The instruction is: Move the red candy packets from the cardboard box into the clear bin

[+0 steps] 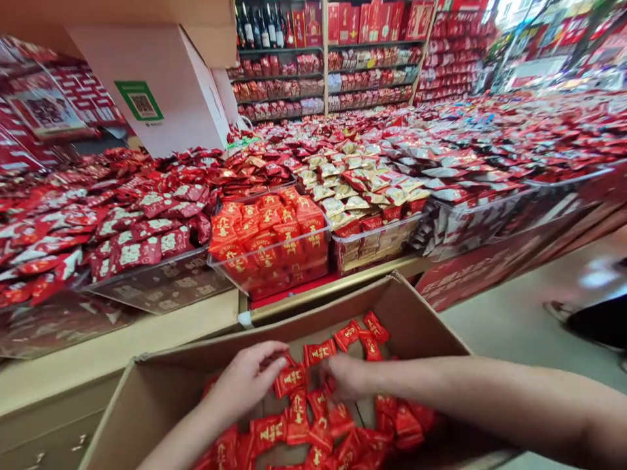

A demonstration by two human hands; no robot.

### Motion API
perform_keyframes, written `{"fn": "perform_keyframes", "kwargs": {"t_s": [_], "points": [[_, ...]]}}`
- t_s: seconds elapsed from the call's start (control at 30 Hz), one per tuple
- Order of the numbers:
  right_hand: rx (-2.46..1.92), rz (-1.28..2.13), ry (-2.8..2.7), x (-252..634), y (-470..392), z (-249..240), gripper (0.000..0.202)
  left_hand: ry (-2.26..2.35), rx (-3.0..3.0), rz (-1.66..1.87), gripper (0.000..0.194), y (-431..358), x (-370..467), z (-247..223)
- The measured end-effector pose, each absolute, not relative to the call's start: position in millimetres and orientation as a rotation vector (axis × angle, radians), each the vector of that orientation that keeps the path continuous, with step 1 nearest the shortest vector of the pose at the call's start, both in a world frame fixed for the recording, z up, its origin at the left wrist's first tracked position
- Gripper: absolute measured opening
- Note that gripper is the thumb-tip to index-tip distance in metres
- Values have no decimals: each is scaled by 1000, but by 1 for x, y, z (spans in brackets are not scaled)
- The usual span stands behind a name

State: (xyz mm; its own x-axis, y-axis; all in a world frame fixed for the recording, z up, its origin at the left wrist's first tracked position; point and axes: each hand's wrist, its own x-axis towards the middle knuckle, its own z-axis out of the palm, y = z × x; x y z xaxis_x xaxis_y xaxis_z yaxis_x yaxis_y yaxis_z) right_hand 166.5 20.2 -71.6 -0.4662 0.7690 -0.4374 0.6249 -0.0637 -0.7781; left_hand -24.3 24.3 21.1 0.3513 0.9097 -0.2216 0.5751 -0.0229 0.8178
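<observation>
Both hands reach down into an open cardboard box [161, 385] with red wrapped candies [268, 429] strewn over its bottom. My left hand [249, 372] is curled, its thumb and forefinger closing around a red candy; another candy [290, 380] lies right beside the thumb. My right hand [345, 376] is bent downward among the candies, fingers closed and slightly blurred. What its fingertips grip is hidden. Just beyond them lies a candy [320, 352] with gold lettering, and a few more are near the far corner of the box.
Behind the box, a clear bin [279, 251] holds red-orange wrapped candies. A bin of cream and red packets [379, 232] stands to its right, and dark red packets [142, 241] are heaped at left. Stocked shelves [326, 65] rise behind. Part of a person [597, 320] shows at right.
</observation>
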Motion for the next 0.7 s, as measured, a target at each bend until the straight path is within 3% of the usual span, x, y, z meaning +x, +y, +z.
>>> {"fn": "perform_keyframes", "kwargs": {"t_s": [0.13, 0.23, 0.33, 0.5, 0.7], "points": [[-1234, 1748, -1707, 166, 41, -31, 41, 1233, 1436, 427, 41, 16, -15, 14], [-1026, 1803, -1481, 164, 40, -6, 38, 1119, 1241, 452, 36, 6, -3, 20], [-1089, 1621, -1516, 164, 34, 5, 32, 1110, 1164, 497, 30, 2, 5, 32], [-1134, 1281, -1641, 167, 32, 9, 26, 1036, 1004, 528, 39, 1, 6, 45], [-1036, 1162, -1579, 169, 30, 23, 22, 958, 884, 525, 46, -1, 7, 58]]}}
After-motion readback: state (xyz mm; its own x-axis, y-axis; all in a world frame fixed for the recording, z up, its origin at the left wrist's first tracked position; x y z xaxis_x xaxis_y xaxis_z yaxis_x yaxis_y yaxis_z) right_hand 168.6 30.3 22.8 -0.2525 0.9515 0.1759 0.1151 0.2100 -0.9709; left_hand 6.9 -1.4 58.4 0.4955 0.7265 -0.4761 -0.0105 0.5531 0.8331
